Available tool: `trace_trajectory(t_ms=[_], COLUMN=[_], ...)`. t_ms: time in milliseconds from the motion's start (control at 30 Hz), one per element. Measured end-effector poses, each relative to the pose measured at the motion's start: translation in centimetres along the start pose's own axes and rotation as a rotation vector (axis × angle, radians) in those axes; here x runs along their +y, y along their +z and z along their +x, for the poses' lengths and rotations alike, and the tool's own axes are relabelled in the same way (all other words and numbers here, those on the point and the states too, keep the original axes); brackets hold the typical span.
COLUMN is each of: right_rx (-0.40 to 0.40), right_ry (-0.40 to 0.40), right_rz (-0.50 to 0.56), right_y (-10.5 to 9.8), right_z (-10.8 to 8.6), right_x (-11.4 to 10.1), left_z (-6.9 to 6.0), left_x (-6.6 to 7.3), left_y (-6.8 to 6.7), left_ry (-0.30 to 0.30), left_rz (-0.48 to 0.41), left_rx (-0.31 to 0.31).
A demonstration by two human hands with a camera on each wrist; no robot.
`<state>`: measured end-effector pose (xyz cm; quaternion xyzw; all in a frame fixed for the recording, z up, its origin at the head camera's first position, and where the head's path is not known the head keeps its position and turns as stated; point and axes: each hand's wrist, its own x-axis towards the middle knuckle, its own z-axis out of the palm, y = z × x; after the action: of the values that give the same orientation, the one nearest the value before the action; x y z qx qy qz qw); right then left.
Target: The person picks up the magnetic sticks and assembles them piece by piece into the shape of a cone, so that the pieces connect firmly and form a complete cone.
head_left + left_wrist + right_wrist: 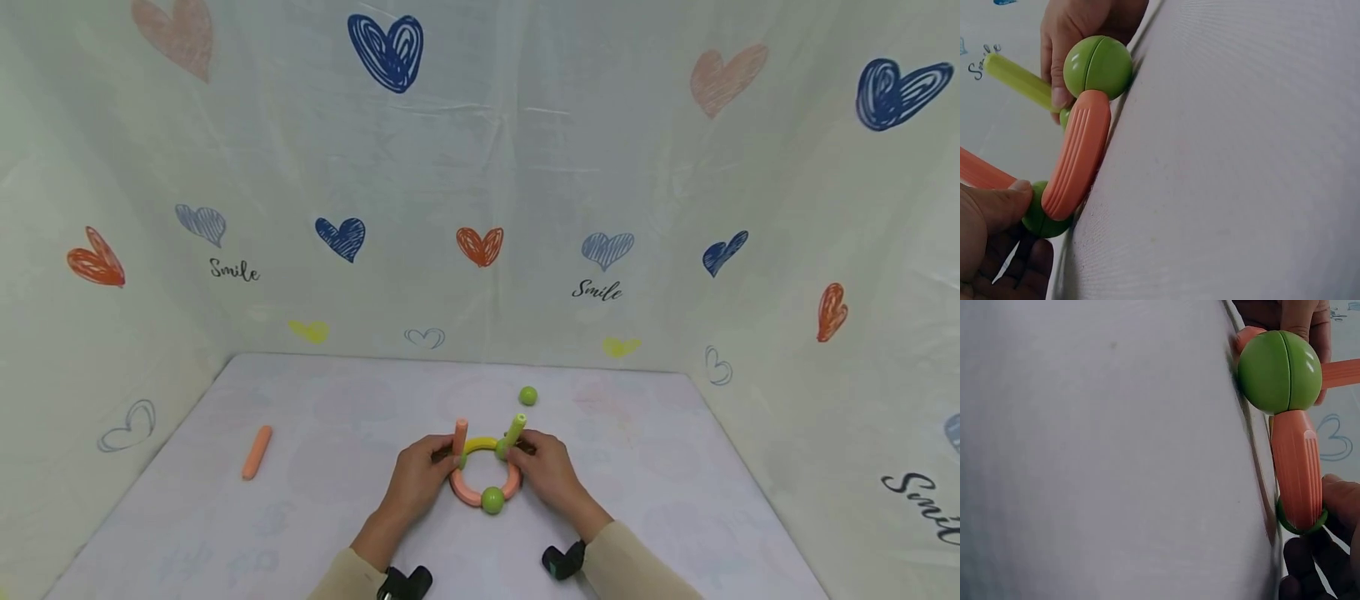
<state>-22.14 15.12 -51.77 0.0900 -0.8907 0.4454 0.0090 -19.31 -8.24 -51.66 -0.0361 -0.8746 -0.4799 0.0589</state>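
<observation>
A ring of curved toy rods joined by green balls lies on the table, its front made of orange rods and its back of a yellow rod. A green ball joins the front rods. My left hand pinches the ring's left green ball, from which a straight orange rod rises. On the other side, my right hand pinches the right green ball at the foot of a tilted yellow-green rod. Fingers partly hide both side balls.
Behind the ring, a loose green ball sits on the white table. Another orange rod lies at the left. A curtain with printed hearts encloses the back and sides.
</observation>
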Motion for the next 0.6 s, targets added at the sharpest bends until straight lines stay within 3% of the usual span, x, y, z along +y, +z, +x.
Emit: trace_trajectory(t_ms=[367, 600], right_rx=[0.027, -0.014], right_ry=[0.020, 0.043], right_rz=[-0.045, -0.010], right_y=[0.19, 0.31], right_z=[0.37, 0.16], right_x=[-0.37, -0.42], left_z=[0.50, 0.47], left_x=[-0.19, -0.16], left_y=[-0.12, -0.05], left_ry=[0.026, -0.016], left_rz=[0.024, 0.005], left_rx=[0.009, -0.002])
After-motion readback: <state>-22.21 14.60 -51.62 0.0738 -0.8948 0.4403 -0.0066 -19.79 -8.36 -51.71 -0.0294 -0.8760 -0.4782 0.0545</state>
